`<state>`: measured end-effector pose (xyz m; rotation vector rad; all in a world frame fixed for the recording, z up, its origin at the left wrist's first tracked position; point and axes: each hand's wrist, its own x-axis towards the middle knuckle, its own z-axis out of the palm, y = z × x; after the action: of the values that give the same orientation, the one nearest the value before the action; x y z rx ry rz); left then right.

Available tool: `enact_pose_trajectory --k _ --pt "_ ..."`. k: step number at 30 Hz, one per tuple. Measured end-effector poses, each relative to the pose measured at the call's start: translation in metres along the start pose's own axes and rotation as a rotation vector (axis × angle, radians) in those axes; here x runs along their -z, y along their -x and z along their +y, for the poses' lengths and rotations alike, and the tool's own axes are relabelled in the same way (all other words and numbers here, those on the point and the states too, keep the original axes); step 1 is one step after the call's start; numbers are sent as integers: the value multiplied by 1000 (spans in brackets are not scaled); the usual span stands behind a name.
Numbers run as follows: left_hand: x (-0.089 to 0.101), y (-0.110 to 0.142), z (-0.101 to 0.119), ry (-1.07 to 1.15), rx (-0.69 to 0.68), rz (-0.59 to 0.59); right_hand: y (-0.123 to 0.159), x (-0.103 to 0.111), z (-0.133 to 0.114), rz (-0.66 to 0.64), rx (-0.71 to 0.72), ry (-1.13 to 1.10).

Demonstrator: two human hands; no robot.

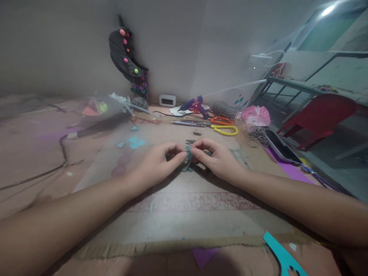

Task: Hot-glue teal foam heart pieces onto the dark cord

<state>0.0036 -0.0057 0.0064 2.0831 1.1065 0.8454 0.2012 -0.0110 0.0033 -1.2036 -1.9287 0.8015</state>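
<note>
Fingertips of my left hand (161,161) and my right hand (220,157) meet over the middle of the work board (172,226). Both hands are closed in a pinch on a small teal piece (188,152) between them. Its shape is mostly hidden by my fingers and blurred. Dark metal tips (189,142) show just beyond my fingertips; the rest of that tool is covered. Blue paper flower cutouts (137,142) lie on the board, left of my left hand.
Scissors with a yellow and an orange handle (225,130) lie beyond my hands. Behind stand a glue gun (197,106), a digital clock (167,100) and grey yarn (223,110). A phone (283,145) rests at right. Cut turquoise paper (283,253) lies near the front edge.
</note>
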Motion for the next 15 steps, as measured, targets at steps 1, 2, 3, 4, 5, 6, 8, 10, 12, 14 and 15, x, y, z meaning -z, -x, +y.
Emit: enact_pose_trajectory --k 1,2,3,4,5,6,8,10,12,14,15 --pt "0 0 0 -5 -2 -5 0 0 0 1 0 0" --pt "0 0 0 -8 -5 -10 0 0 0 3 1 -3" --pt "0 0 0 -9 -11 -11 0 0 0 5 2 -7" --pt "0 0 -1 -7 -18 -9 0 0 0 8 3 -15" --pt "0 0 -2 -2 -25 -3 0 0 1 8 2 -26" --pt "0 0 -2 6 -32 7 0 0 1 4 -2 -41" --pt "0 0 -3 24 -40 23 0 0 2 -2 -13 -67" --pt "0 0 -4 35 -34 25 0 -1 3 0 -19 -74" --pt "0 0 -3 35 -18 9 0 -1 4 10 -16 -60" --pt "-1 0 -3 33 -7 -11 0 -1 4 18 -9 -35" --pt "-1 0 -3 36 -4 -17 -1 -1 4 20 -7 -24"
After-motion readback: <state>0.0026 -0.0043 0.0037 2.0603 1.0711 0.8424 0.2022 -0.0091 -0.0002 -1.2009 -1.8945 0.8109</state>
